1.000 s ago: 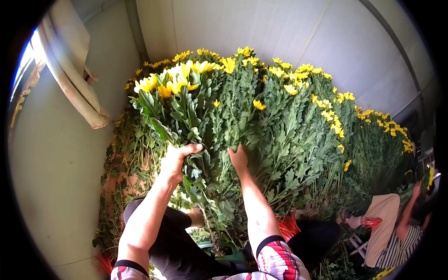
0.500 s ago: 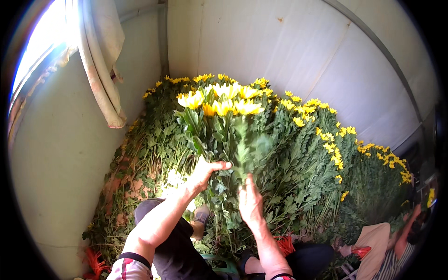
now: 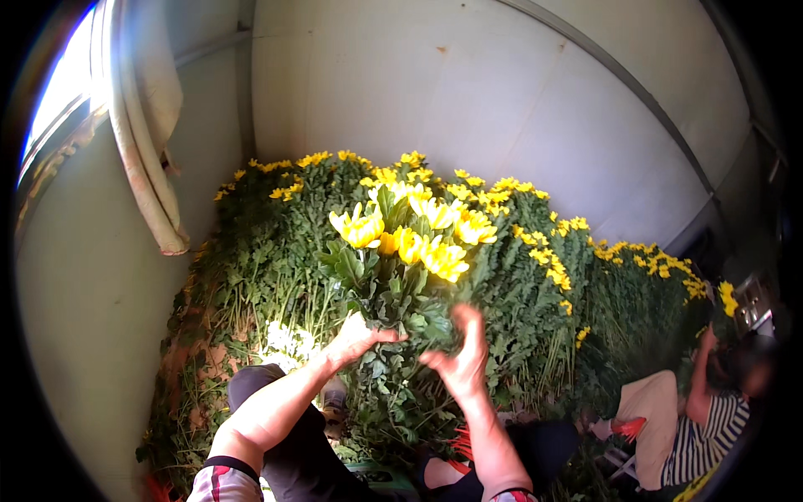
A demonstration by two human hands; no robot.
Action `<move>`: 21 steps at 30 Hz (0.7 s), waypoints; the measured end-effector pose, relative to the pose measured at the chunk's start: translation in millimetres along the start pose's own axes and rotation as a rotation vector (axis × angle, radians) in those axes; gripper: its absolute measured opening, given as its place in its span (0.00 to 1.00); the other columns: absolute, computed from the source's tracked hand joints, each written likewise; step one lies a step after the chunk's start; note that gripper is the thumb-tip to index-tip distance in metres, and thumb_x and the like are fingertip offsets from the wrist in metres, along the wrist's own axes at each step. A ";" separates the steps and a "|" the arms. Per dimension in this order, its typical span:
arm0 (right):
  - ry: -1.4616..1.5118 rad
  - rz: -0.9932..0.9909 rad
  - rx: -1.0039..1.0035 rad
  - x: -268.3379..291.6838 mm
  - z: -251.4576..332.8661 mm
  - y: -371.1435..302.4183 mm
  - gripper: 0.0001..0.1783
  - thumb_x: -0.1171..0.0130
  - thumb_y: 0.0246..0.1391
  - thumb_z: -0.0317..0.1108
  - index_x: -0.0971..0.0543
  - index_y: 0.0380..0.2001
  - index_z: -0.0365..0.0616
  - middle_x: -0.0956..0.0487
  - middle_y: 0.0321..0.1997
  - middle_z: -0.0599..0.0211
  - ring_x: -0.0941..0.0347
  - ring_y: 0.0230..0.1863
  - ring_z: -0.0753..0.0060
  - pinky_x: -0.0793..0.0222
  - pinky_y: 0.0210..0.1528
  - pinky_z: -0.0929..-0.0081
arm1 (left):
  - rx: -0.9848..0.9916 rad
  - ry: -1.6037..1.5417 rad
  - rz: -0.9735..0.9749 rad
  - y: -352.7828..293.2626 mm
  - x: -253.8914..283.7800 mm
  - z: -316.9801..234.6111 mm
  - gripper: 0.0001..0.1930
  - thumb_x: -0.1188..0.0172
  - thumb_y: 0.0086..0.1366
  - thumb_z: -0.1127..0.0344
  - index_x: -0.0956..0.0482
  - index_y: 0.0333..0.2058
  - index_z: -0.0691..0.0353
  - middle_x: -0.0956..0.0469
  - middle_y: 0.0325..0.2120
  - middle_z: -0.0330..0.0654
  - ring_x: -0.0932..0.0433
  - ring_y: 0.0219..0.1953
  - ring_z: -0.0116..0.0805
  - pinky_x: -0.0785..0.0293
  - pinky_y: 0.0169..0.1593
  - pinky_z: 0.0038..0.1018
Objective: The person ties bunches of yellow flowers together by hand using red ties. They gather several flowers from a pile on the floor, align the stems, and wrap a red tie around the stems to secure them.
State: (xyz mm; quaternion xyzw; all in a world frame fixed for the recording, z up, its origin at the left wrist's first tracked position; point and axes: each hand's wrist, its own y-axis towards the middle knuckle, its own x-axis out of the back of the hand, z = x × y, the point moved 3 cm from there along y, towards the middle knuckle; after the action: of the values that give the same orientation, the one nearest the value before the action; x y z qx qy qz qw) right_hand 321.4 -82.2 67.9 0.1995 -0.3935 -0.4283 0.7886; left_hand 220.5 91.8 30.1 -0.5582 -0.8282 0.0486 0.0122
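A bunch of yellow chrysanthemums (image 3: 411,246) with large green leaves stands upright in front of me, its blooms leaning slightly toward me. My left hand (image 3: 361,337) is closed round its stems below the leaves, thumb across the front. Just right of those stems is my right hand (image 3: 462,360), slightly blurred, thumb and fingers spread and nothing visible in it. Whether its fingertips brush the bunch's leaves cannot be made out. The lower stem ends are hard to tell from the greenery behind.
A big heap of cut chrysanthemums (image 3: 535,276) lines the pale wall (image 3: 401,84). Red strings (image 3: 461,443) lie by my right leg. At the far right sits another person in a striped top (image 3: 711,431). A curtain (image 3: 138,142) hangs by the bright window at left.
My right hand has moved off the stems and opened. A blurred leafy stem beside the bunch no longer shows separately. The blooms now tip more toward me, and the view has shifted a little.
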 end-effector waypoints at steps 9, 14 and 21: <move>1.035 0.080 -0.523 18.5 -9.8 7.5 0.36 0.28 0.44 0.35 0.32 0.57 0.45 0.26 0.51 0.70 0.29 0.50 0.73 0.32 0.53 0.74 | 0.411 -0.326 0.560 -2.2 -25.1 29.0 0.41 0.23 0.44 0.65 0.31 0.58 0.65 0.28 0.57 0.45 0.32 0.59 0.36 0.43 0.66 0.32; 0.904 -0.105 -0.504 31.1 -13.6 -1.8 0.36 0.28 0.44 0.31 0.32 0.57 0.44 0.26 0.52 0.69 0.29 0.50 0.73 0.32 0.54 0.74 | 0.433 -0.311 0.380 -4.0 -47.6 0.5 0.35 0.24 0.48 0.61 0.29 0.54 0.65 0.25 0.50 0.41 0.30 0.52 0.32 0.39 0.59 0.29; 0.833 0.067 -0.574 28.5 -42.5 -8.2 0.36 0.24 0.40 0.37 0.28 0.54 0.47 0.25 0.51 0.74 0.30 0.53 0.76 0.35 0.58 0.73 | 0.273 -0.547 0.543 10.4 -52.3 52.0 0.29 0.27 0.51 0.67 0.26 0.53 0.59 0.23 0.47 0.35 0.27 0.49 0.31 0.36 0.57 0.29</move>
State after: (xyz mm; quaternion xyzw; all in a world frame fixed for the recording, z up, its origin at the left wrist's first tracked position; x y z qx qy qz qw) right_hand 360.0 -111.5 49.4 0.1158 0.0818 -0.3776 0.9150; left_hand 246.0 43.8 -20.9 -0.7163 -0.6094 0.3061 -0.1479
